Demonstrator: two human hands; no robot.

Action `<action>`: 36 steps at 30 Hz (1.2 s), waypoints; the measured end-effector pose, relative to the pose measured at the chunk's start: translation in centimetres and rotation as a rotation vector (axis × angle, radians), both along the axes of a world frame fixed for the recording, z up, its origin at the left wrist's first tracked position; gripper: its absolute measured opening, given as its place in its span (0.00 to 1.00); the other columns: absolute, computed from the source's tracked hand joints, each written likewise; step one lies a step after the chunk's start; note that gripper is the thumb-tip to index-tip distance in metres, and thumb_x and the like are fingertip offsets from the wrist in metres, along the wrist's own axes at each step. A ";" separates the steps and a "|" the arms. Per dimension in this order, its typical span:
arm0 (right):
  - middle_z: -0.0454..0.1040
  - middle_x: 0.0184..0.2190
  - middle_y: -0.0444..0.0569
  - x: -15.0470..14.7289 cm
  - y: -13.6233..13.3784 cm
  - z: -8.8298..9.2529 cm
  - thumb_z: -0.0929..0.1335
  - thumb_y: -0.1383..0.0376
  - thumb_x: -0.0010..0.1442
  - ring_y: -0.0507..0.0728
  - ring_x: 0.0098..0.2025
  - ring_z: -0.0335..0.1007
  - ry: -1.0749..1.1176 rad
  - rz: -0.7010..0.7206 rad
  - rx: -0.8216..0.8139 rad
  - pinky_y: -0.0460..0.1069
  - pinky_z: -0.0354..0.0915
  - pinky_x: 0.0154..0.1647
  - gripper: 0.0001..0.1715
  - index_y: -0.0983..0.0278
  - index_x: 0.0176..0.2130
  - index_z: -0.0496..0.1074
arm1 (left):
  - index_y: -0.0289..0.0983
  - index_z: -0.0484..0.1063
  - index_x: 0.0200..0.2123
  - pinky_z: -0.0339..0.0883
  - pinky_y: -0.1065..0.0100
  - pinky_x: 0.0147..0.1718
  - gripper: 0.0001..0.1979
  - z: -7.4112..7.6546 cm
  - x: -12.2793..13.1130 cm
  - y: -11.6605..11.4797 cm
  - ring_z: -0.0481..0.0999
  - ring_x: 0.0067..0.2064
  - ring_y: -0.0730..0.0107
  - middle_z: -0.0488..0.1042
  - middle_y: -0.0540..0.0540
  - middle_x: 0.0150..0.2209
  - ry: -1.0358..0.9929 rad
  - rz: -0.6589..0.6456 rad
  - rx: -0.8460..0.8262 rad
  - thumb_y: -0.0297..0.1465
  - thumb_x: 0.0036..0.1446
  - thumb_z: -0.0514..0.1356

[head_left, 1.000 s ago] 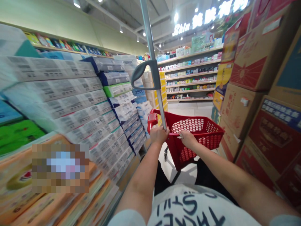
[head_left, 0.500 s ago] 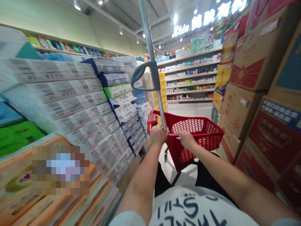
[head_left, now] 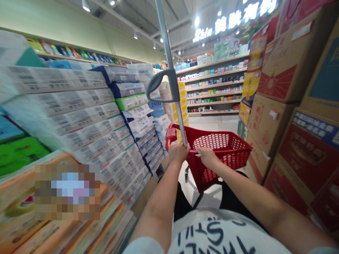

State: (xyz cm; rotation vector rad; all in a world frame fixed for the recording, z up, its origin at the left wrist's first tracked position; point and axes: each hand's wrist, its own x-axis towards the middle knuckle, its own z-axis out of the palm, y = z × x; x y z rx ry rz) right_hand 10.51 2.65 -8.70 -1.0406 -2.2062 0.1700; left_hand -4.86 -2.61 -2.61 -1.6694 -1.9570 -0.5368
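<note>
A red plastic shopping cart (head_left: 225, 150) stands in a store aisle right in front of me, its mesh basket holding nothing that I can see. My left hand (head_left: 178, 152) is closed round the cart's near rim at the foot of a grey metal pole (head_left: 172, 76) that rises out of the top of the view. My right hand (head_left: 208, 157) is wrapped on the same rim just to the right, with a small pale object partly showing by its fingers.
Stacked tissue and paper packs (head_left: 87, 116) line the left side, close to my elbow. Cardboard boxes (head_left: 291, 106) are piled high on the right. Shelves of small goods (head_left: 214, 88) cross the far end of the tiled aisle.
Almost nothing differs. The view has crept forward slightly and both hands keep their grip on the cart's rim.
</note>
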 end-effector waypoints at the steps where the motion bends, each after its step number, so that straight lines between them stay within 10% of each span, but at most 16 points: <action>1: 0.75 0.39 0.52 -0.6 -0.3 0.2 0.60 0.74 0.56 0.55 0.42 0.69 0.022 0.040 0.021 0.49 0.60 0.44 0.17 0.64 0.41 0.73 | 0.34 0.77 0.31 0.59 0.60 0.41 0.24 -0.1 0.0 0.1 0.75 0.35 0.60 0.77 0.39 0.29 0.001 -0.002 0.004 0.43 0.60 0.46; 28: 0.75 0.41 0.54 0.0 -0.5 -0.6 0.59 0.72 0.55 0.60 0.41 0.70 0.011 0.101 0.097 0.52 0.65 0.41 0.18 0.64 0.43 0.71 | 0.33 0.77 0.30 0.59 0.60 0.42 0.22 -0.6 0.5 -0.7 0.76 0.34 0.62 0.76 0.39 0.27 -0.086 -0.077 0.068 0.42 0.59 0.51; 36: 0.74 0.43 0.56 1.8 1.4 -3.7 0.62 0.68 0.52 0.62 0.43 0.71 0.044 0.182 0.274 0.55 0.66 0.43 0.23 0.64 0.49 0.68 | 0.34 0.77 0.27 0.59 0.60 0.40 0.20 -1.6 -0.1 -0.8 0.76 0.31 0.63 0.76 0.42 0.23 -0.076 -0.144 0.141 0.42 0.57 0.53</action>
